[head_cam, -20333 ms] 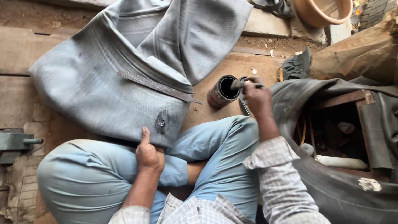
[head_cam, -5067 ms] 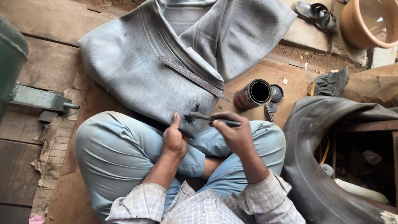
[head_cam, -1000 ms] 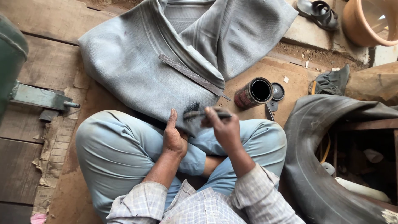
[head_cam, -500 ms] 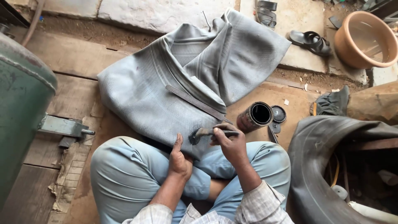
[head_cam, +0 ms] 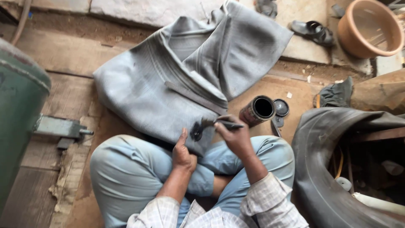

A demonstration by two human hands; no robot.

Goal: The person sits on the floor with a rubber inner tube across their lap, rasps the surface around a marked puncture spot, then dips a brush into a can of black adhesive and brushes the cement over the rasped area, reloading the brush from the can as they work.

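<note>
A large grey rubber inner tube (head_cam: 185, 76) lies folded on the floor in front of my crossed legs. My left hand (head_cam: 183, 153) presses flat on its near edge, beside a dark wet patch (head_cam: 196, 131). My right hand (head_cam: 236, 137) grips a small brush (head_cam: 219, 123) whose tip rests by that patch. An open dark can (head_cam: 257, 110) lies on its side just right of the brush, with its lid (head_cam: 281, 107) next to it.
A big black tyre (head_cam: 325, 169) lies at the right. A green tank (head_cam: 19, 114) with a metal bracket stands at the left. A terracotta pot (head_cam: 369, 27) and dark sandals (head_cam: 314, 31) are at the back right. Wooden planks cover the floor.
The view has pulled back and tilted up. My right hand with the brush has stayed at the dark patch, shifting slightly. Earlier it dipped the brush in the can.
</note>
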